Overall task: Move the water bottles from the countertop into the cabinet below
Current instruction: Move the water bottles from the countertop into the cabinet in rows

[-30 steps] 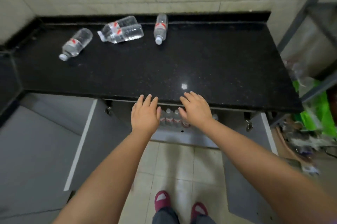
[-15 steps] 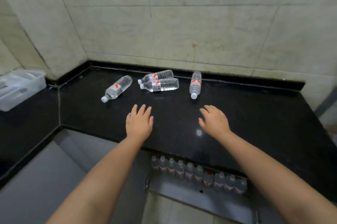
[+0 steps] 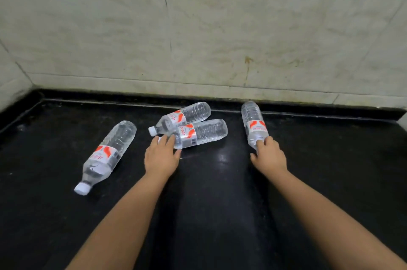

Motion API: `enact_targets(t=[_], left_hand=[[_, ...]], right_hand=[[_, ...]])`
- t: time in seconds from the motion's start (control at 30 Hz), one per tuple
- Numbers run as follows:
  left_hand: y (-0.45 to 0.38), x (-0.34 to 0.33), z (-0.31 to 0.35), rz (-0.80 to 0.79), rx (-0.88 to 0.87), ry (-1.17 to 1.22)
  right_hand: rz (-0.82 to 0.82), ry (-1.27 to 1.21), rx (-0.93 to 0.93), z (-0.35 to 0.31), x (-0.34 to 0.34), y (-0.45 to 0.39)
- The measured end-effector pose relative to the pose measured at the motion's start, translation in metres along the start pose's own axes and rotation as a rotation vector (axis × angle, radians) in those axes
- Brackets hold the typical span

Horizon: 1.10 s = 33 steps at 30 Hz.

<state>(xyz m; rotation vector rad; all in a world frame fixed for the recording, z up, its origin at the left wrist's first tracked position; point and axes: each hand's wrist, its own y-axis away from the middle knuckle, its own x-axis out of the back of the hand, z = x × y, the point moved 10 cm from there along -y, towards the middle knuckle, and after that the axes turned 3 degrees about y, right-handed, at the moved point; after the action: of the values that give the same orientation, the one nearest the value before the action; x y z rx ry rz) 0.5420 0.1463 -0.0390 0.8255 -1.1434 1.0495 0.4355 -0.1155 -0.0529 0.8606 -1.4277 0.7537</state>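
I see four clear water bottles lying on their sides on the black countertop (image 3: 220, 192) near the tiled wall (image 3: 198, 38): the left bottle (image 3: 107, 155) alone with its white cap toward me, the rear middle bottle (image 3: 180, 117) resting against the front middle bottle (image 3: 199, 133), and the right bottle (image 3: 253, 125) pointing its neck at me. My left hand (image 3: 161, 157) has its straight fingers laid over the neck end of the front middle bottle, not yet curled round it. My right hand (image 3: 269, 155) touches the neck end of the right bottle with its fingertips, thumb spread to the side; I cannot tell whether it grips.
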Motion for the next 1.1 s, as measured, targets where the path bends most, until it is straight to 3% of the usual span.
enact_targets(t=[0.23, 0.53, 0.63, 0.8, 0.93, 1.1], left_hand=[[-0.061, -0.043, -0.021, -0.077, 0.024, 0.128], [-0.049, -0.048, -0.028, -0.229, -0.023, 0.155], [-0.014, -0.05, -0.017, -0.231, 0.003, 0.258], [0.068, -0.042, 0.015, -0.098, 0.12, 0.302], [0.148, -0.008, 0.031, 0.011, 0.217, 0.273], [0.26, 0.045, 0.079, 0.093, 0.187, 0.217]], right_hand=[[0.084, -0.104, -0.165, 0.01, -0.029, -0.034], [0.09, -0.135, -0.075, 0.006, -0.036, -0.009], [0.078, -0.146, -0.043, 0.008, -0.039, 0.019], [0.064, -0.203, 0.075, 0.031, -0.03, 0.088], [0.103, -0.279, 0.227, 0.057, 0.008, 0.154], [0.189, -0.329, 0.414, 0.078, 0.07, 0.257]])
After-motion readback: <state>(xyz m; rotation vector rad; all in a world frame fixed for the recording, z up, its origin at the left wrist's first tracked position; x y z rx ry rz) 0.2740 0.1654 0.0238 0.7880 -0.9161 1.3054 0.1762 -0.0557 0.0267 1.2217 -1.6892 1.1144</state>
